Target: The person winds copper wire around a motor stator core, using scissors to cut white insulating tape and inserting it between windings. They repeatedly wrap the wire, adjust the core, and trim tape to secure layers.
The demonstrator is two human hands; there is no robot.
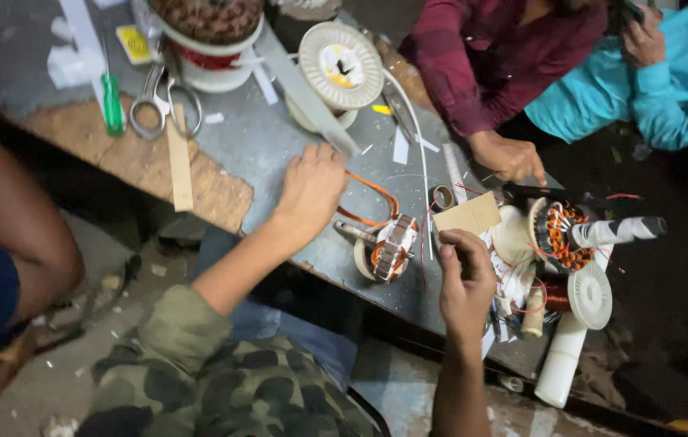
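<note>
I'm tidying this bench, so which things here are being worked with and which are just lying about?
In use: card piece in right hand; small wound motor core by left hand.
Lying about: scissors, green screwdriver, white spool, wooden strip.

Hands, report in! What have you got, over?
Left hand flat on grey table. Right hand pinching tan card piece. Small copper-wound motor core between them. Co-worker's hand close by.

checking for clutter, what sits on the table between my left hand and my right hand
In the head view, a small wound motor stator with orange wire lies on the table between the left hand and right hand.
</note>
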